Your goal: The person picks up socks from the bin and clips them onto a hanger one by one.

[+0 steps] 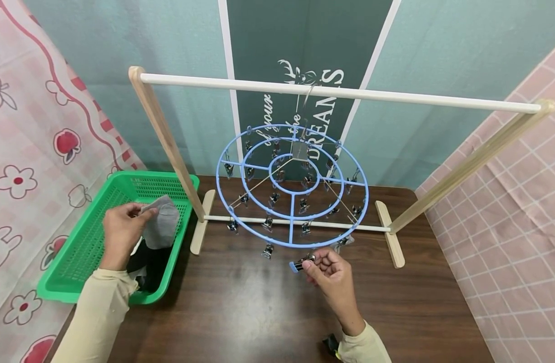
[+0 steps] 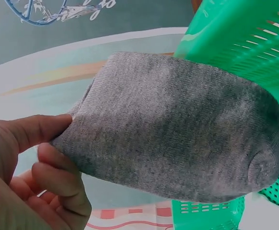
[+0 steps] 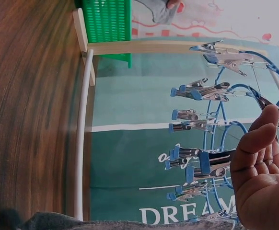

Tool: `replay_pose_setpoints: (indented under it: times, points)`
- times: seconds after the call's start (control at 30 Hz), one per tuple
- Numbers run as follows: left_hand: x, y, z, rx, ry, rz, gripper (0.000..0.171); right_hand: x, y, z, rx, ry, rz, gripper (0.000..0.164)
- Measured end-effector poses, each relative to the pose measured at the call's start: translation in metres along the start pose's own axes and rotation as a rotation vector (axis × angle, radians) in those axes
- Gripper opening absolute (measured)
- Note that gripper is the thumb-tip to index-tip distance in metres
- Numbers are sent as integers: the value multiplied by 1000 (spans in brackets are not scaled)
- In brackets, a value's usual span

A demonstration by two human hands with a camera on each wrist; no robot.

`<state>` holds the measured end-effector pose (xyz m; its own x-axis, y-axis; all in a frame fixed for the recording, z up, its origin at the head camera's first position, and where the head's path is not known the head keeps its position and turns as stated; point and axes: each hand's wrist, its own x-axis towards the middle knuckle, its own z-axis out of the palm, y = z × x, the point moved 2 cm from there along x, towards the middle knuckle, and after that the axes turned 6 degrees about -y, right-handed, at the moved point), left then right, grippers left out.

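Note:
My left hand [image 1: 123, 229] pinches a grey sock [image 2: 178, 129] at its cuff between thumb and fingertips. The sock hangs above the green basket [image 1: 70, 242], its toe end pointing away from the hand. On the other side, my right hand [image 1: 331, 275] pinches a metal clip [image 1: 299, 265] with blue tips, at the near edge of the round blue hanger [image 1: 292, 245]. Whether that clip's jaws are apart is too small to tell. Several similar clips [image 3: 190, 173] dangle from the hanger's rings.
A wooden stand's white top bar [image 1: 395, 96] carries the hanger by its hook. Its feet [image 1: 389, 234] stand on the brown table [image 1: 241, 312]. Black and white cloth [image 1: 145, 262] lies in the basket. Grey fabric [image 3: 91, 225] edges the bottom of the right wrist view.

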<state>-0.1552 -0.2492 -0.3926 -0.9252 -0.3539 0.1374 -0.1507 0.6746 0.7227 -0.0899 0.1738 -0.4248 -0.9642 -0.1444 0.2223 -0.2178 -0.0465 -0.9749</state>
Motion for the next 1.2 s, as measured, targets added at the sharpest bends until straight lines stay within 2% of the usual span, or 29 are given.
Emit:
replay_pose_setpoints:
  times: [0.47, 0.87, 1.2]
  points:
    - [-4, 7, -2, -50, 17, 6, 22, -1, 0, 0, -13, 5, 3, 12]
    - [-8, 15, -2, -111, -21, 14, 28, -2, 3, 1, -3, 35, -14, 13]
    - [-16, 26, -2, -123, -20, 33, 26, -1, 5, 2, 16, 30, -34, 13]
